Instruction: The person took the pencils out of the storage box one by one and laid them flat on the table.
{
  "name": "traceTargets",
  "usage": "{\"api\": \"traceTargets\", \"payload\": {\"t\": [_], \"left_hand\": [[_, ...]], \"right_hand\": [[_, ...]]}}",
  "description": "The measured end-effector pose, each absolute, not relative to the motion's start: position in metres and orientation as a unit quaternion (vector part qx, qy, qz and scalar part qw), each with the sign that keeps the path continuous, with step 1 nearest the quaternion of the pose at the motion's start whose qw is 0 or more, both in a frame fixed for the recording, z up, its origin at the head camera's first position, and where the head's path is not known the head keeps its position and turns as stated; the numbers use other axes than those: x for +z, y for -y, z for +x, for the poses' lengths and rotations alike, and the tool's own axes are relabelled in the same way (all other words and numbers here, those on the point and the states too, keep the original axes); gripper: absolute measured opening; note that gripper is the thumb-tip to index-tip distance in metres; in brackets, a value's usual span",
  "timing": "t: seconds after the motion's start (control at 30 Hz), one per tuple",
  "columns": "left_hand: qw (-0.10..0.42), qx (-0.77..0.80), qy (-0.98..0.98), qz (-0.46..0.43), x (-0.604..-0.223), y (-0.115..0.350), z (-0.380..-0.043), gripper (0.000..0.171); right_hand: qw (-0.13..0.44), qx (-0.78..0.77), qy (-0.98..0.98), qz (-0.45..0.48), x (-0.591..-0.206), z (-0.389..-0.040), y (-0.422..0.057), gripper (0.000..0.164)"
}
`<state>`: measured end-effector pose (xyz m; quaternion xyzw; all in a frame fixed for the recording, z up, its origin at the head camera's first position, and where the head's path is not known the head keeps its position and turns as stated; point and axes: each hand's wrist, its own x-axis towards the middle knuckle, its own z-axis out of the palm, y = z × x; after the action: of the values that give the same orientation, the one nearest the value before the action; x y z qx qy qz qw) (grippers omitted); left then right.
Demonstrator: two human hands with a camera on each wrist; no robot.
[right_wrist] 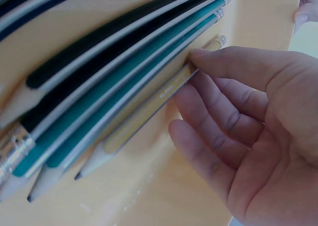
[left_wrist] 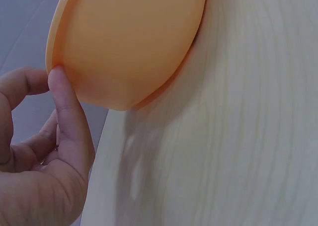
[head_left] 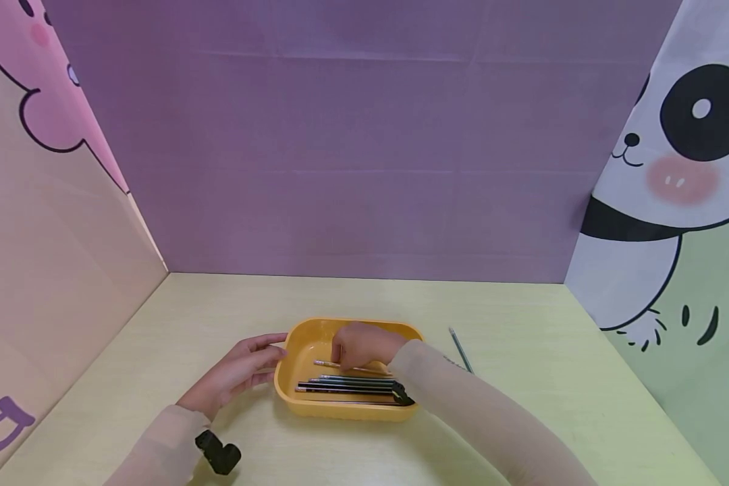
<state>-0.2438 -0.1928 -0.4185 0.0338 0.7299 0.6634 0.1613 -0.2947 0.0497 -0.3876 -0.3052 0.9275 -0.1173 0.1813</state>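
Observation:
A yellow-orange plastic tray (head_left: 346,410) stands on the table, holding several pencils laid side by side. My left hand (head_left: 237,372) pinches its left rim, thumb against the outer wall (left_wrist: 129,52) and a finger at the edge. Inside the tray, my right hand (head_left: 364,344) pinches a yellow pencil (right_wrist: 144,114) between thumb and fingers, near its eraser end. That pencil lies beside green pencils (right_wrist: 119,87) and black pencils (right_wrist: 99,62), its sharpened tip away from the hand. In the head view, the right forearm covers the tray's right end.
One pencil (head_left: 460,349) lies on the table (head_left: 510,317) to the right of the tray, partly behind the right sleeve. A purple backdrop (head_left: 364,155) rises behind the table, with printed panels (head_left: 55,270) at the sides.

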Motion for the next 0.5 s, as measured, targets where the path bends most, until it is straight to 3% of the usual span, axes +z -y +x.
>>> {"api": "traceTargets", "payload": {"t": [0.5], "left_hand": [[0.161, 0.659, -0.734, 0.034, -0.419, 0.193, -0.244, 0.061]], "right_hand": [[0.18, -0.113, -0.917, -0.339, -0.376, -0.302, -0.054, 0.017]]}}
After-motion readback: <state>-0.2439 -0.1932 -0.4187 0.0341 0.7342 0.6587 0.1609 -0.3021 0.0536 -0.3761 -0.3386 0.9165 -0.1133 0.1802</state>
